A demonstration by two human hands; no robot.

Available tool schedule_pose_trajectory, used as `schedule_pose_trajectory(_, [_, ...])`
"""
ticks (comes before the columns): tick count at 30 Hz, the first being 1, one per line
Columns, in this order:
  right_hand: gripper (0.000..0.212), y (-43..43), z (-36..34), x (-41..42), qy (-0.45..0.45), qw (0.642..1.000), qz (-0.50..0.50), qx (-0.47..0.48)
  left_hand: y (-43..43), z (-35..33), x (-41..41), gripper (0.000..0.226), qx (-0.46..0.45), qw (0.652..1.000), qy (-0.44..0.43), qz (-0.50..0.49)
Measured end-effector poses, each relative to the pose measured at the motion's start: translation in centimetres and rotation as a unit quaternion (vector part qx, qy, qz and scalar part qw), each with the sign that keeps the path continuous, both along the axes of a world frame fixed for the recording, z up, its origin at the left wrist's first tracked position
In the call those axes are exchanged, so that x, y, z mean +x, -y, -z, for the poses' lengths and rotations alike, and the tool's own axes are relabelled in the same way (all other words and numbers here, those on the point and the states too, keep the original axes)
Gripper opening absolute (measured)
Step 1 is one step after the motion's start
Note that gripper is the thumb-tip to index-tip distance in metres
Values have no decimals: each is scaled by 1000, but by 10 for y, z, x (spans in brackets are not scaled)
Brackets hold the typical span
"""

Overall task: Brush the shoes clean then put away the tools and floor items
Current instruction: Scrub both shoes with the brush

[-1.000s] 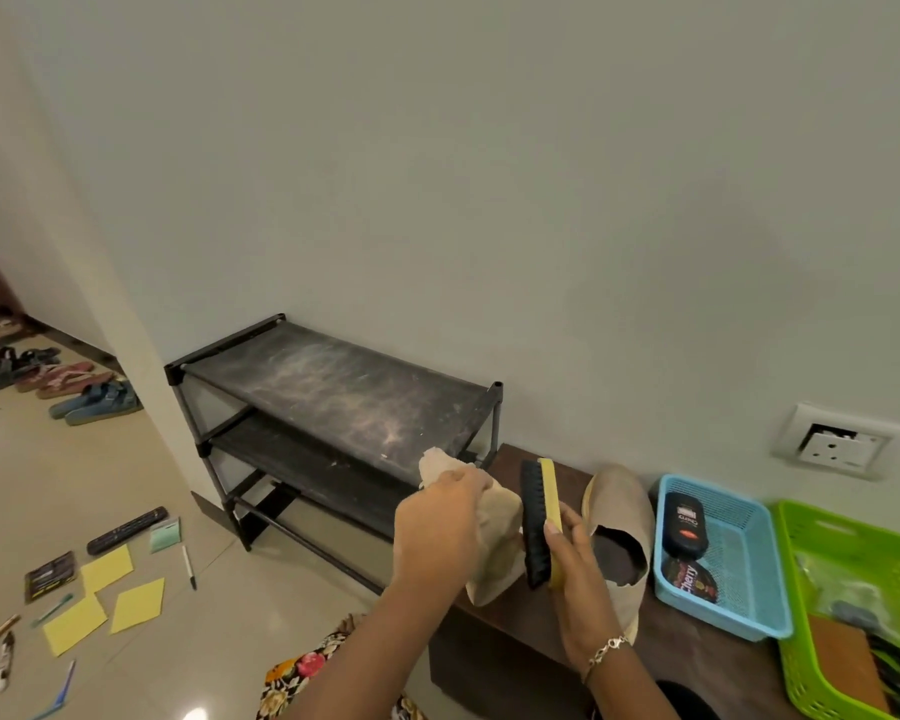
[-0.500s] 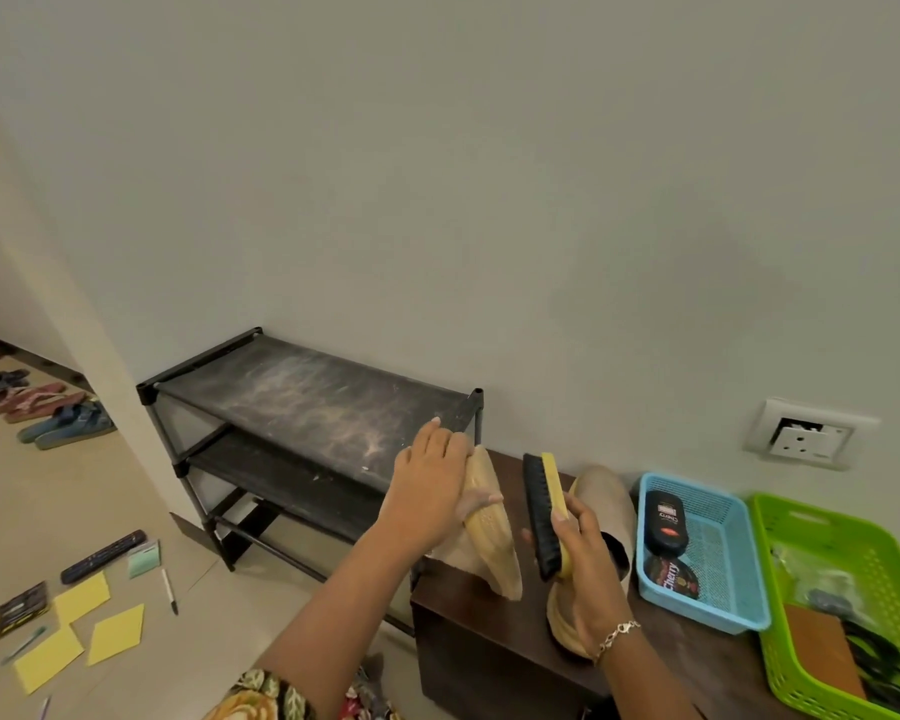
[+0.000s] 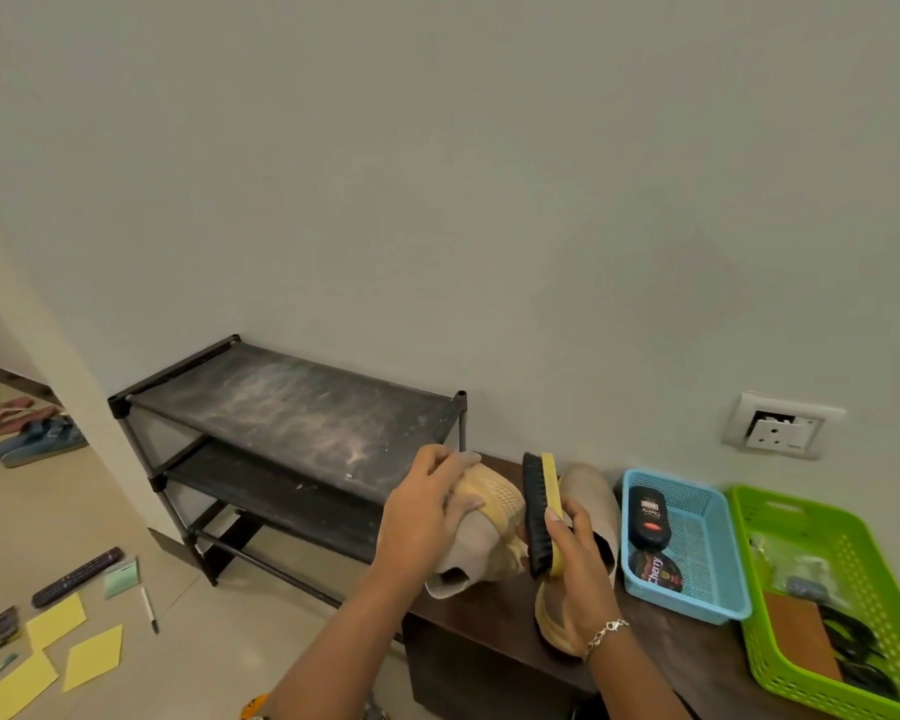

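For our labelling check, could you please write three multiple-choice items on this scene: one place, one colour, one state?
1. Where does the polish bottle lie? A in the blue basket; B on the rack; C on the floor.
2. What colour is the rightmost basket? A red; B green; C white.
3. What does the right hand hold? A brush; B remote; C nothing.
Answers: 1 A, the bottle lies inside the blue mesh; 2 B, its walls are green; 3 A, the fingers curl round the brush.

Silver bracelet (image 3: 606,632) at right hand (image 3: 577,566); floral-print garment (image 3: 255,708)
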State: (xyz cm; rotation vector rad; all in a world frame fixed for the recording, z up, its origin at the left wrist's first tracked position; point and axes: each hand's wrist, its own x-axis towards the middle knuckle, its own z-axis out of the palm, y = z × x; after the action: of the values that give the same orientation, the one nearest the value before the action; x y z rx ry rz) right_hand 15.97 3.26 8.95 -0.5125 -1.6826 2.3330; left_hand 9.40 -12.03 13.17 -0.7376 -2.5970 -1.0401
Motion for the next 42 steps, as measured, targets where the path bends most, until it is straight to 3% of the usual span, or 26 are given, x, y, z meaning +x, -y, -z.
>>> schedule_pose_trajectory(3, [27,-3,-1,-8,5,1000,12,1,10,4,-4,37,7,997,-2,76])
schedule_pose_trajectory(6, [23,-8,-2,-18,16,999,12,25,17,1,-10,39,-50,991,-30,118])
schedule_pose_trajectory(10, [19,-7,-3,-27,12,999,-16,50,16,4,-15,37,-60,984,-110,129])
schedule_pose_trajectory(17, [24,17,-1,-17,-37,992,-22,117,13,1,-24,42,-8,997,-50,60])
schedule_pose_trajectory(20, [33,32,-9,-19,-93,967,-40,234,9,-1,-30,44,-5,999,-34,39])
schedule_pose_trajectory(22, [49,38,-7,-24,-102,933,-41,344,8,-2,-33,43,12,999,-17,26])
schedule_pose_trajectory(24, [53,36,1,-29,-97,913,-42,393,10,-2,-37,42,20,1000,3,15])
schedule_pose_trajectory(28, [44,25,14,-37,1,971,-49,236,15,-4,-40,44,23,999,24,4])
schedule_pose_trajectory(30, [44,32,11,-37,11,980,-53,191,16,-7,-42,44,11,999,32,6])
schedule_pose_trajectory(33, [42,56,-3,-32,-84,963,-47,250,19,-12,-47,44,1,999,34,21])
schedule_pose_trajectory(36, [50,62,2,-34,-111,940,-51,318,25,-14,-49,54,-36,996,56,61])
schedule_pose_trajectory(39, [35,48,5,-39,-72,965,-41,250,31,-16,-49,87,-124,985,83,86])
schedule_pose_trajectory(42, [35,44,4,-40,-67,969,-42,236,30,-17,-46,103,-175,979,60,83])
